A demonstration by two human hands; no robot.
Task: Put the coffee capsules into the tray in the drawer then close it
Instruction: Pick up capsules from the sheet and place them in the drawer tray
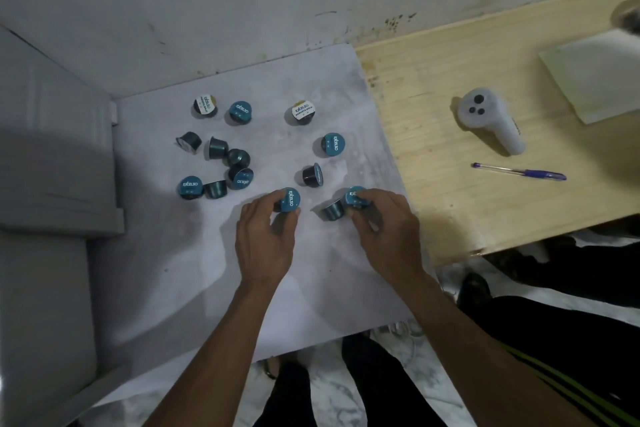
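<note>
Head view: pickup step. Left hand (266, 236) fingers pinch teal capsule (289, 199); right hand (384, 229) grips another capsule (355, 196). Next: lift, find drawer tray, unseen.

Single head view, worn high, looking steeply down and forward over the tabletop (311, 270), close in, wall beyond.

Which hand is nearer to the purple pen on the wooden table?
Right. The right hand grips a teal-lidded capsule on the white board, left of the purple pen. The left hand, holding another capsule, is farther left still.
</note>
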